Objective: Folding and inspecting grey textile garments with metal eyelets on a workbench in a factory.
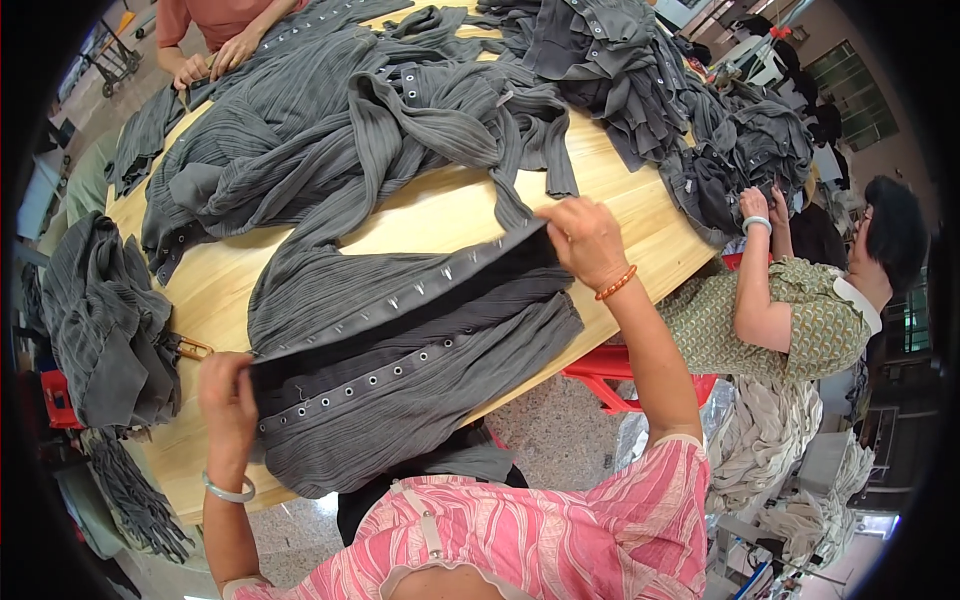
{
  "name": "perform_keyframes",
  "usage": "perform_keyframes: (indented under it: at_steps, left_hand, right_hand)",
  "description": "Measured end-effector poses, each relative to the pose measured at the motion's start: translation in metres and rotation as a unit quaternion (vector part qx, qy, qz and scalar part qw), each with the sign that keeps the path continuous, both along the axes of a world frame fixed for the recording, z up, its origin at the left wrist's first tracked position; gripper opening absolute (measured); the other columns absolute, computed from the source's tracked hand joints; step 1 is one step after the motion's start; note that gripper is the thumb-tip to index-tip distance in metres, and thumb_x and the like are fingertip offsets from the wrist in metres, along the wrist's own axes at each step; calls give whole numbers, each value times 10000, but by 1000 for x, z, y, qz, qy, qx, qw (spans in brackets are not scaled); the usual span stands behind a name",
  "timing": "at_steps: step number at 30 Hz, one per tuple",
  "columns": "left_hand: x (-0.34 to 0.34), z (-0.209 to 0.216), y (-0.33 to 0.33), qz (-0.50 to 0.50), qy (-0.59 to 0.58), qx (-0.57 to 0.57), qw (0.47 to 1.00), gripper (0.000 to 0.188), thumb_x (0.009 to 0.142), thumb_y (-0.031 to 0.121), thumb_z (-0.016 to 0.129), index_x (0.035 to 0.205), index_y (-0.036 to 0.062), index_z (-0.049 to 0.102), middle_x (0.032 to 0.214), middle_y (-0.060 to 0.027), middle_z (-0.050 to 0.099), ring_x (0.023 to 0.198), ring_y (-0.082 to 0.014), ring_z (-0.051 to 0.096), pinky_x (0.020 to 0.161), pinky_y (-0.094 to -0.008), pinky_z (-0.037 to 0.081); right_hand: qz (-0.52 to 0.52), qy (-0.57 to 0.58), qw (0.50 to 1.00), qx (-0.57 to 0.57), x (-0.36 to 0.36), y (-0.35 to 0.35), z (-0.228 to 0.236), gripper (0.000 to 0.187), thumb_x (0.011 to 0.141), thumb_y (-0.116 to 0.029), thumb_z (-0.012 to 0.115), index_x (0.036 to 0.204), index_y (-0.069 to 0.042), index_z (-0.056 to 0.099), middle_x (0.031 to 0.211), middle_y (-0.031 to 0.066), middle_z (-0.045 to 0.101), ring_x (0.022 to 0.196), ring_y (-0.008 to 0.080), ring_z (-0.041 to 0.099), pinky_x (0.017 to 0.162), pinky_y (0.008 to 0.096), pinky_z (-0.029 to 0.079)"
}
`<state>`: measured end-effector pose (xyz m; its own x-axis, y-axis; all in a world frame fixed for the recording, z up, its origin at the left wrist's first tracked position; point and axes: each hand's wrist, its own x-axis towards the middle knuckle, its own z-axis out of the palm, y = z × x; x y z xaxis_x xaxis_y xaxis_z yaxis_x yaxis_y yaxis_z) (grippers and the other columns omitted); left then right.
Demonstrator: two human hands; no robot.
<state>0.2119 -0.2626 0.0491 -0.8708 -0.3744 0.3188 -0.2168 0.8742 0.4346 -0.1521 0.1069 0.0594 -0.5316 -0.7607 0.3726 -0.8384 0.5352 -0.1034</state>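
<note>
A dark grey ribbed cardigan (pixel 330 285) lies on the table in front of me, its front opened out. My left hand (pixel 228 395) is closed on the near-left end of its hook-lined front edge. On the far-right end of the same edge, my right hand (pixel 585 240) pinches the fabric. Between them the strip (pixel 420 285) runs taut and slightly raised, with several small metal hooks along it. Nearer to me lies the other front edge, with a row of metal eyelets (pixel 373 380). A loose thread shows near its left end.
More grey ribbed garments (pixel 270 130) cover the far side of the pale wooden table (pixel 430 205). Another pile (pixel 105 320) sits left, beside a brass-coloured tool (pixel 193 347). A person (pixel 790 310) handles garments at right; another person's hands (pixel 235 50) work across the table. Red stool (pixel 610 370) at right.
</note>
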Motion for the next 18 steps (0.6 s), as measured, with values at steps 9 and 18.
perform_keyframes:
  at_steps: [9, 18]
  left_hand:
    - [30, 25, -17, 8, -24, -100, 995, 202, 770, -111, 599, 919, 22, 570, 936, -135, 586, 937, -334, 547, 847, -404, 416]
    - [-26, 40, 4, -78, -65, 3, 995, 179, 819, -15, 677, 985, 24, 622, 1077, -138, 615, 1022, -346, 578, 915, -428, 443]
  right_hand:
    - [123, -179, 976, -27, 51, 25, 35, 178, 759, -50, 717, 926, -95, 675, 944, 55, 689, 926, 264, 630, 859, 379, 452]
    - [41, -209, 974, -79, 35, 34, 11, 94, 826, -96, 726, 909, -59, 702, 872, 77, 693, 849, 289, 637, 799, 381, 501]
